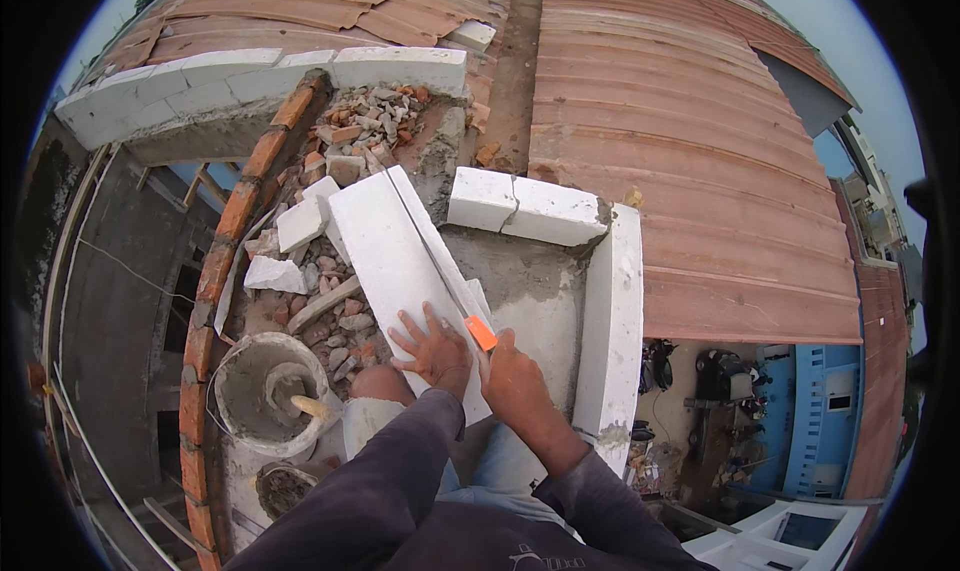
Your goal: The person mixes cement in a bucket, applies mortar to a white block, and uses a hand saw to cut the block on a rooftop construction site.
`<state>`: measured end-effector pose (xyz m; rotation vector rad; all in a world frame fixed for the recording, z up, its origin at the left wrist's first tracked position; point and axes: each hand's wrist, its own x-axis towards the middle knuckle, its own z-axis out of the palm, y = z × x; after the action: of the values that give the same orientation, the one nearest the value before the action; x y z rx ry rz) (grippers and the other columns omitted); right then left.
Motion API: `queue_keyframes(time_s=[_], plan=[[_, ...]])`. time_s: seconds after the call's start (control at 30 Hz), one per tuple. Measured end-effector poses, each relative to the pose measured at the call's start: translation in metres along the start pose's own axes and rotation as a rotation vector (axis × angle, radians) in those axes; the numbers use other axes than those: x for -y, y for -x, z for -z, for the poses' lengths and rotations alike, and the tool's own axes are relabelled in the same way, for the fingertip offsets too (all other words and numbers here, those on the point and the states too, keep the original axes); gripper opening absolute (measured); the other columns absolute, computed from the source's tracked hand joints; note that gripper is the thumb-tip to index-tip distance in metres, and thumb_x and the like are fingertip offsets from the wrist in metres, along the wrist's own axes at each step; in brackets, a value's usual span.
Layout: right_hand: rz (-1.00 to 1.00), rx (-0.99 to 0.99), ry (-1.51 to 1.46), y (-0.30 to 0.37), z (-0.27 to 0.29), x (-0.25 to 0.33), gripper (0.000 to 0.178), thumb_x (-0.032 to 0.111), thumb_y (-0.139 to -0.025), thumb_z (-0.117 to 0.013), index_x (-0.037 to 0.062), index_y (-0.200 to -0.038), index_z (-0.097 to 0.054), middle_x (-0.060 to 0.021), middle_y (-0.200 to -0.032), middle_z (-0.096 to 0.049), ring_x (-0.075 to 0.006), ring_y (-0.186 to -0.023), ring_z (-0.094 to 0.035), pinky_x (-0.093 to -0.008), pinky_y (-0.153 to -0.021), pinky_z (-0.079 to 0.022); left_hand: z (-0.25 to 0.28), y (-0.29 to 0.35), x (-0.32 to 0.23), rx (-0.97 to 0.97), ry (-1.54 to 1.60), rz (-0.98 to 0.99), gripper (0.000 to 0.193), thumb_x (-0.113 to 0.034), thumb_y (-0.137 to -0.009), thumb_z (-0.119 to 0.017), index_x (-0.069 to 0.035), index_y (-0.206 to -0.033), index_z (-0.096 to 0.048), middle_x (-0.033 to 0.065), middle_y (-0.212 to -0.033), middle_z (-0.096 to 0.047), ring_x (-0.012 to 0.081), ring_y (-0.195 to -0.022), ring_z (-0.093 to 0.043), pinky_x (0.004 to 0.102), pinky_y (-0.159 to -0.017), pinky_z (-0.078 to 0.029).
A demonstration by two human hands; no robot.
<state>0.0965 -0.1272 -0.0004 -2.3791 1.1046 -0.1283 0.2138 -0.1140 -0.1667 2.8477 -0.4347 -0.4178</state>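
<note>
A long white lightweight concrete block lies at a slant in front of me, one end near my knees. My left hand presses on its top face, fingers spread. My right hand is closed round the handle of a handsaw, whose orange part shows just ahead of the fingers. The long thin blade runs up along the block's length, at its right side. How deep the blade sits in the block I cannot tell.
Rubble and broken block pieces lie to the left. A mortar-smeared bucket stands by my left knee. Low white block walls edge the right side, above a drop to a yard. Brick edging borders another drop at left.
</note>
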Motion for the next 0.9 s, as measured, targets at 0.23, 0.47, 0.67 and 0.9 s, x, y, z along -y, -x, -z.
queue_keyframes(time_s=[0.23,0.47,0.67,0.9], plan=[[-0.13,0.062,0.007,0.019,0.019,-0.002,0.039,0.025,-0.103,-0.064,-0.0065,-0.116,-0.045,-0.0325,-0.081,-0.069,-0.0502,-0.071,-0.072,-0.0569,-0.062,-0.059,-0.011,-0.001,0.002,-0.008,-0.033,0.023,0.058,-0.046,-0.107,-0.049,-0.039,-0.164,-0.036,0.0084,-0.178,-0.012,0.0417,-0.162,-0.003,0.0815,-0.114,-0.011],[-0.035,0.003,0.002,0.004,-0.013,-0.004,0.041,0.026,-0.103,-0.065,-0.0059,-0.119,-0.045,-0.0324,-0.08,-0.069,-0.0527,-0.073,-0.07,-0.0595,-0.065,-0.057,-0.002,0.002,0.006,-0.022,0.059,0.029,0.056,-0.049,-0.106,-0.05,-0.038,-0.161,-0.043,0.0054,-0.177,-0.016,0.0394,-0.162,-0.007,0.0789,-0.116,-0.011],[-0.06,0.011,-0.079,0.085,0.028,-0.021,0.045,0.018,-0.101,-0.068,-0.0128,-0.124,-0.044,-0.0315,-0.073,-0.065,-0.0518,-0.068,-0.069,-0.0585,-0.06,-0.055,-0.015,0.0,0.008,-0.071,0.059,0.019,0.053,-0.044,-0.106,-0.052,-0.036,-0.158,-0.047,0.0045,-0.176,-0.02,0.038,-0.162,-0.008,0.0781,-0.117,-0.009],[0.132,-0.19,-0.041,-0.022,-0.049,-0.015,0.043,0.025,-0.103,-0.065,-0.0079,-0.119,-0.043,-0.0334,-0.076,-0.066,-0.0537,-0.071,-0.068,-0.0604,-0.063,-0.054,-0.006,0.004,0.008,-0.071,0.1,0.01,0.051,-0.044,-0.108,-0.05,-0.035,-0.158,-0.049,0.0042,-0.175,-0.023,0.038,-0.162,-0.01,0.0775,-0.118,-0.01]])
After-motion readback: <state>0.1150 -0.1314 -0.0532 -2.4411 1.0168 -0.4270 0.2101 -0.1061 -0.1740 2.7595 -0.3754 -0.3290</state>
